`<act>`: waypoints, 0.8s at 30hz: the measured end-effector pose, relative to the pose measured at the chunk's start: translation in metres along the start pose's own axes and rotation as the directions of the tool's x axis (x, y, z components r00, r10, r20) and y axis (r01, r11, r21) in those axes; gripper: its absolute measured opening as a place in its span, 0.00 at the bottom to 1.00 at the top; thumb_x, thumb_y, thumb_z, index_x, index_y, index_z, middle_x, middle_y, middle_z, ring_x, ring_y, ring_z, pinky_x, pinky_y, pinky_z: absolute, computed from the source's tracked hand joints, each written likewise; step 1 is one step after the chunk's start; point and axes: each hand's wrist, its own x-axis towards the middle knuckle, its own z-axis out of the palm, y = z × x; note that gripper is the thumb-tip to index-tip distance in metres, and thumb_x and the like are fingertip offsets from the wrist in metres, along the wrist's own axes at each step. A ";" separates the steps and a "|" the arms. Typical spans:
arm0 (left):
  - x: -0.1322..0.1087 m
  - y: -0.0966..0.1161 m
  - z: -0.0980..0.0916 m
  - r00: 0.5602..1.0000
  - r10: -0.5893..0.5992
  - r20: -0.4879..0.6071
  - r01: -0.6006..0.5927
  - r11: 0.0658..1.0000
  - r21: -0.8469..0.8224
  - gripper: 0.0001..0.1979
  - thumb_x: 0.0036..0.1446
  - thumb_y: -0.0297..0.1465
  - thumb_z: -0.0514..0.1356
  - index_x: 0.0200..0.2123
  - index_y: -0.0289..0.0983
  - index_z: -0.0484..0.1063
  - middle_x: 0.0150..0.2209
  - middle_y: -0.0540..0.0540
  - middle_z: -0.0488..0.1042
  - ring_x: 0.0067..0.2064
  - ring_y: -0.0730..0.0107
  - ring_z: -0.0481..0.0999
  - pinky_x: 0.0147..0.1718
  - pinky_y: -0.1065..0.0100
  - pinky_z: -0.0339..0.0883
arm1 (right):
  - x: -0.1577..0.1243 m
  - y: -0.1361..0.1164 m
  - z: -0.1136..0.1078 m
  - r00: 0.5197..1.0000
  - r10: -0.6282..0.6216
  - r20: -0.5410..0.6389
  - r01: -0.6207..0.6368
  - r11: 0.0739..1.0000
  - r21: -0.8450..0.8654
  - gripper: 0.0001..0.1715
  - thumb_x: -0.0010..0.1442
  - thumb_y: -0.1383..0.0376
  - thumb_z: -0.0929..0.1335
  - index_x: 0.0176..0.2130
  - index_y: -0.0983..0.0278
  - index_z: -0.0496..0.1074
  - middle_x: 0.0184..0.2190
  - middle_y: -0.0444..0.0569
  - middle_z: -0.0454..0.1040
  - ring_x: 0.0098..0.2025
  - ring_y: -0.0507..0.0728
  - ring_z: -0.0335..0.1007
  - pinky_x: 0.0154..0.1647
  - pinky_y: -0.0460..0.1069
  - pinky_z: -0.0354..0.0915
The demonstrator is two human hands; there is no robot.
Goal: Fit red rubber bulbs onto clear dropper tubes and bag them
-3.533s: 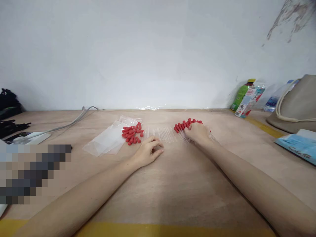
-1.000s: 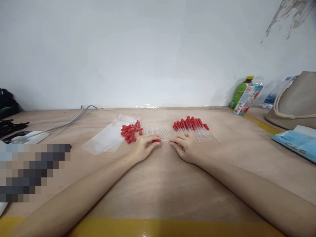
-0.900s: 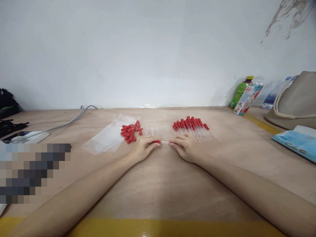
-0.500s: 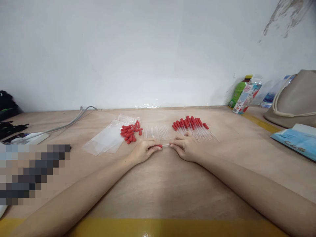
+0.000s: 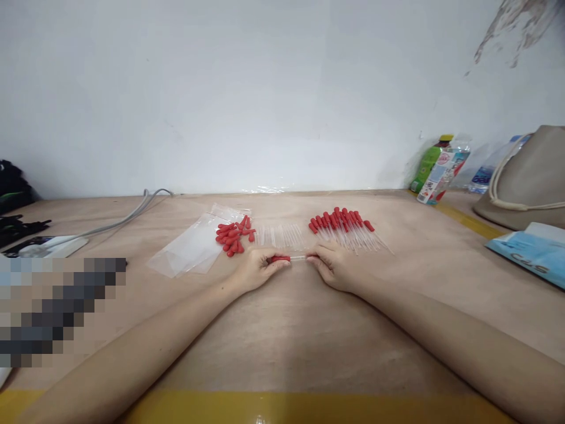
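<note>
Between my hands lies a clear glass dropper tube (image 5: 298,258) with a red rubber bulb (image 5: 281,259) at its left end. My left hand (image 5: 260,266) is closed on the bulb, thumb below and fingers behind it. The right end of the tube sits in the pinch of my right hand (image 5: 332,265), whose fingers hide its tip. Just beyond them lies a row of loose clear tubes (image 5: 280,237). A heap of loose red bulbs (image 5: 230,238) is left of that row. On the right, several droppers with red bulbs fitted (image 5: 344,221) lie side by side.
Clear plastic bags (image 5: 185,250) lie flat beside the loose bulbs. A grey cable (image 5: 132,213) runs along the left. Drink bottles (image 5: 435,171), a beige bag (image 5: 525,176) and a blue packet (image 5: 529,250) stand or lie at the right, with the wall (image 5: 273,100) behind.
My left fingers have lifted or shifted slightly, so more of the red bulb shows. The right hand has moved slightly to the right. The piles look the same.
</note>
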 end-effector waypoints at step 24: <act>0.000 0.001 0.003 0.994 0.091 0.057 -0.093 0.994 0.050 0.08 0.55 0.32 0.57 0.35 0.35 0.73 0.30 0.47 0.76 0.30 0.73 0.73 0.29 0.73 0.65 | 0.009 -0.011 0.007 0.961 0.144 0.237 -0.141 0.990 -0.029 0.19 0.63 0.64 0.56 0.27 0.65 0.68 0.21 0.43 0.70 0.23 0.49 0.56 0.38 0.49 0.49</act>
